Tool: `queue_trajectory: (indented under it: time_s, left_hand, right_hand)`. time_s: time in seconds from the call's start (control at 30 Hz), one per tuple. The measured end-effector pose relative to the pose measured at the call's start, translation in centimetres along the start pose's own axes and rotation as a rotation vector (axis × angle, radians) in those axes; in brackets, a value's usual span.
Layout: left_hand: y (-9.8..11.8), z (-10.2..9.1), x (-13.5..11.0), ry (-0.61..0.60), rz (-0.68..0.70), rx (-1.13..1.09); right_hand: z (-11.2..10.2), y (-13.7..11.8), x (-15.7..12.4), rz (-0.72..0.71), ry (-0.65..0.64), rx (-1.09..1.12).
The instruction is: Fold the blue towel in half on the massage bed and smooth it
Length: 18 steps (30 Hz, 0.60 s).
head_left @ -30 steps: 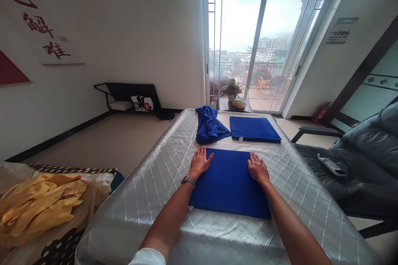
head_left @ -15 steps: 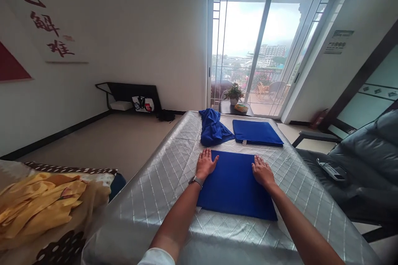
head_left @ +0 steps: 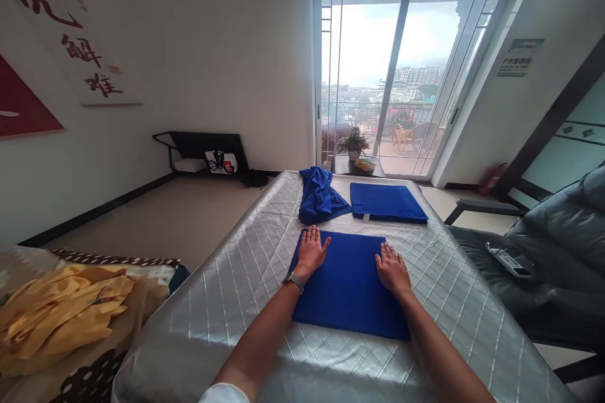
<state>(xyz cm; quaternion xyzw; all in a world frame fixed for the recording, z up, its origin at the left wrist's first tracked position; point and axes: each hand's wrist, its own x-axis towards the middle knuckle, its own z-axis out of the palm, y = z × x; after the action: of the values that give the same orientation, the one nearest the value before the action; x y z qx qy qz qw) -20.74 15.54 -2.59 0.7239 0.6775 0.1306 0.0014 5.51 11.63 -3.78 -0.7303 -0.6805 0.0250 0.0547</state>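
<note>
A folded blue cloth (head_left: 350,289) lies flat as a rough rectangle on the silver quilted table cover (head_left: 222,289). My left hand (head_left: 312,250) rests flat on its far left corner, fingers stretched forward, a watch on the wrist. On the far right corner lies my right hand (head_left: 393,266), palm down, fingers extended. Neither hand grips anything. Beyond them sits a stack of folded blue cloth (head_left: 388,201) with a small white tag at its near edge. Left of that stack is a crumpled blue cloth (head_left: 321,195).
Yellow cloth (head_left: 70,308) is heaped at the lower left. A dark padded chair (head_left: 558,264) with a corded phone (head_left: 509,261) stands close on the right. Past the table's far end, a potted plant (head_left: 354,142) stands before the sliding glass door (head_left: 362,63).
My right hand has shifted slightly inward and nearer along the cloth's right edge. My left hand stays on the far left corner. The camera view has moved a little.
</note>
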Motion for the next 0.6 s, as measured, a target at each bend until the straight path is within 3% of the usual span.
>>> queue_trajectory:
  time_s: [0.17, 0.23, 0.3, 0.37, 0.43, 0.6]
  left_hand:
    - [10.5, 1.5, -2.4, -0.025, 0.406, -0.164]
    - [13.5, 2.2, -3.3, -0.032, 0.465, -0.196]
    - [14.8, 2.6, -3.9, -0.043, 0.440, -0.196]
    - [14.1, 2.7, -4.2, -0.058, 0.399, -0.181]
    - [11.8, 2.3, -4.2, -0.075, 0.356, -0.161]
    - [2.6, 0.5, -4.3, -0.097, 0.151, -0.055]
  right_hand:
    - [-0.1, 0.2, -0.4, -0.013, -0.003, -0.013]
    - [-0.1, 0.3, -0.5, -0.034, -0.005, -0.030]
    - [-0.1, 0.4, -0.5, -0.041, 0.006, -0.030]
    - [-0.2, 0.4, -0.5, -0.036, 0.014, -0.009]
    - [-0.3, 0.2, -0.4, -0.025, 0.011, 0.019]
    - [-0.2, 0.0, -0.2, 0.009, -0.002, 0.030]
